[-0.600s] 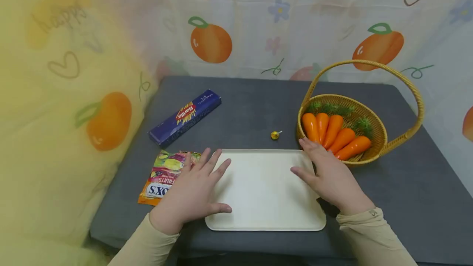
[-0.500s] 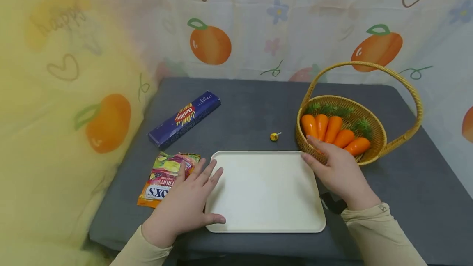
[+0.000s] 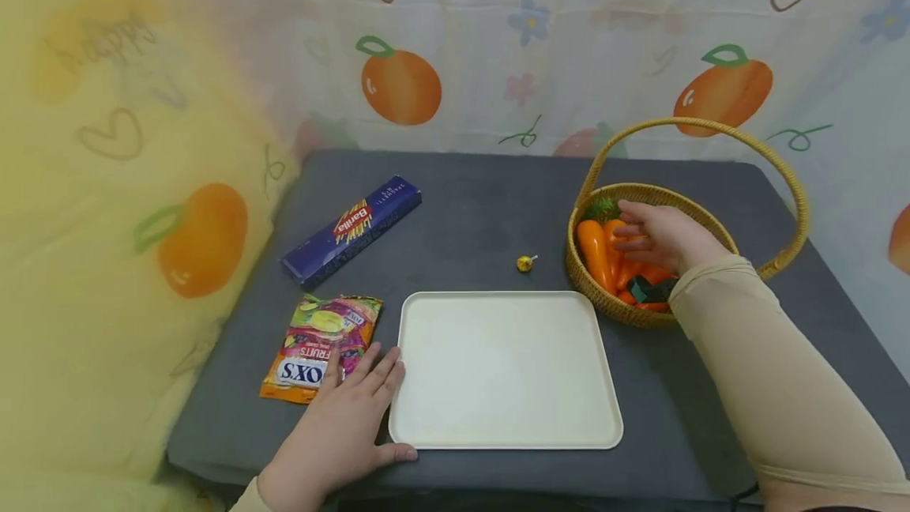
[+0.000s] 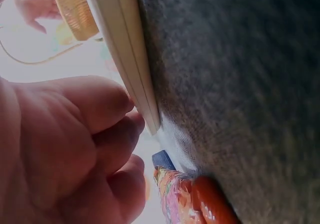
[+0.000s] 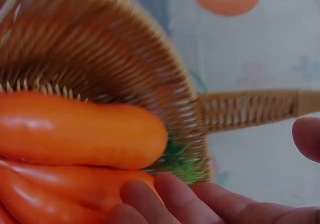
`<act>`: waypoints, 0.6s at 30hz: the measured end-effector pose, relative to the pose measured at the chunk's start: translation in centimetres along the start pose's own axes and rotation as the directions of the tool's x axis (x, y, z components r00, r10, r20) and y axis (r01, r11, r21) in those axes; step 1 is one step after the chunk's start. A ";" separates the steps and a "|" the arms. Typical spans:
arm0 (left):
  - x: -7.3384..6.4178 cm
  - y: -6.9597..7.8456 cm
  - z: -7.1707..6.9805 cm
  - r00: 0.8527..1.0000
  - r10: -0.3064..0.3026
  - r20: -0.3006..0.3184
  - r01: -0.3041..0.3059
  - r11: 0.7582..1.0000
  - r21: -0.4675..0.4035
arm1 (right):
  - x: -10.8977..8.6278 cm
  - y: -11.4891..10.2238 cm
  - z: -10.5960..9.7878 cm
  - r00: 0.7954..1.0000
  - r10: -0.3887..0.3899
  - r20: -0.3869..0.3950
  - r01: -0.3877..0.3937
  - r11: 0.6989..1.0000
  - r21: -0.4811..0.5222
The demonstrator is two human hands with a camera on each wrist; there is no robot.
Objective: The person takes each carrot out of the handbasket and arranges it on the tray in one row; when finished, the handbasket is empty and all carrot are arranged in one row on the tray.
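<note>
Grey table, wicker basket, right grip over carrots

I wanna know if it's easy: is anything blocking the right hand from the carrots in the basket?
No, nothing visible is in the way. The right hand is over the basket, close to the carrots. The handle curves up from the rim and doesn't come between them.

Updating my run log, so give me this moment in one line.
left hand: at left edge of white tray; right hand: over carrots in basket; candy bag: left of tray; lollipop: beyond tray
</note>
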State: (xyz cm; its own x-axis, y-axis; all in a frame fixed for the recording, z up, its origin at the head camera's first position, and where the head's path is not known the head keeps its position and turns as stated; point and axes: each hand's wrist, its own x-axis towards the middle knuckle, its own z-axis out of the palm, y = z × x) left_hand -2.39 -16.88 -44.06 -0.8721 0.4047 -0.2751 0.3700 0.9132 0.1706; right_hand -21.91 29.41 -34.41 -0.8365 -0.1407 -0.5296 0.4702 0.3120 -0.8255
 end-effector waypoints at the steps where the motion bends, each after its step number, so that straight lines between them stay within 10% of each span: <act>1: 0.0 0.0 0.0 1.000 -0.004 -0.003 0.004 1.000 -0.002 | 0.4 0.0 -0.1 1.000 0.017 0.011 -0.017 1.000 -0.005; 18: 0.0 0.4 -0.2 0.999 -0.026 0.031 0.028 0.999 -0.043 | 4.0 -0.1 0.2 0.963 0.197 0.184 -0.193 0.980 -0.035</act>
State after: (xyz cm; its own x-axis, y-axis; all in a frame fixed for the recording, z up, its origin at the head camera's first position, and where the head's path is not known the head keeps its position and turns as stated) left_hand -2.32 -16.53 -43.76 -0.8713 0.3818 -0.3083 0.3316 0.9212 0.2038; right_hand -25.25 28.63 -36.49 -0.6611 -0.2473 -0.7083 0.6129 0.3664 -0.7000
